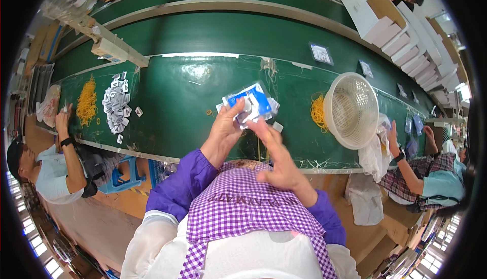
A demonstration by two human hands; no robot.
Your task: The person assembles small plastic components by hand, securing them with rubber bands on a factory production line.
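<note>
Checked apron point(253, 213) — hands point(226, 128) partly hide what seems blue packaging point(260, 99)

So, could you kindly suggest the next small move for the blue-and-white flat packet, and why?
I would probably steady the blue-and-white flat packet by its lower edge with the bare right hand: the bare left hand holds it from the left, thumb on top, and the right fingertips are at or very near that edge.
</note>
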